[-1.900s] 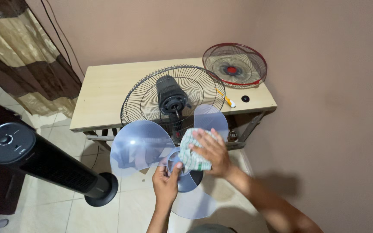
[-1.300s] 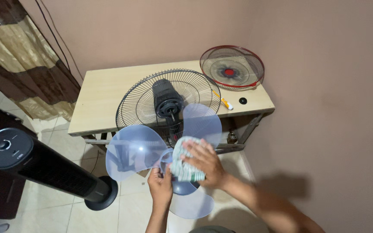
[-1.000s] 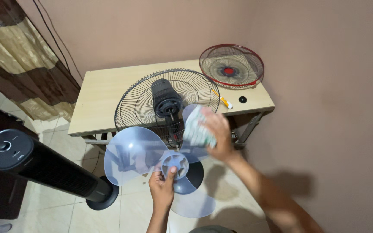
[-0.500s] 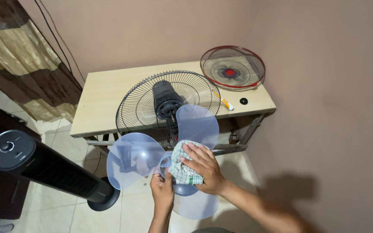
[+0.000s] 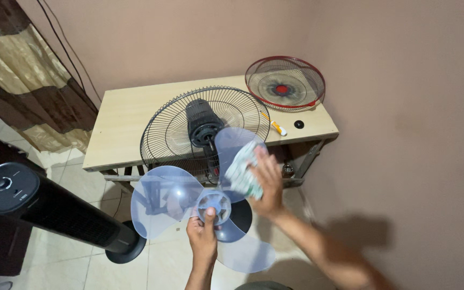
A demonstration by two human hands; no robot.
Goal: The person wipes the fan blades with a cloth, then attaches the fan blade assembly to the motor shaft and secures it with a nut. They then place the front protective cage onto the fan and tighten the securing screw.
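Your left hand point(image 5: 202, 236) grips the hub of the clear blue fan blade point(image 5: 210, 207), low in the centre of the frame. Your right hand point(image 5: 264, 180) presses a checked cloth point(image 5: 241, 169) flat against the blade's upper lobe, in front of the black fan guard point(image 5: 205, 126) on the table point(image 5: 122, 123).
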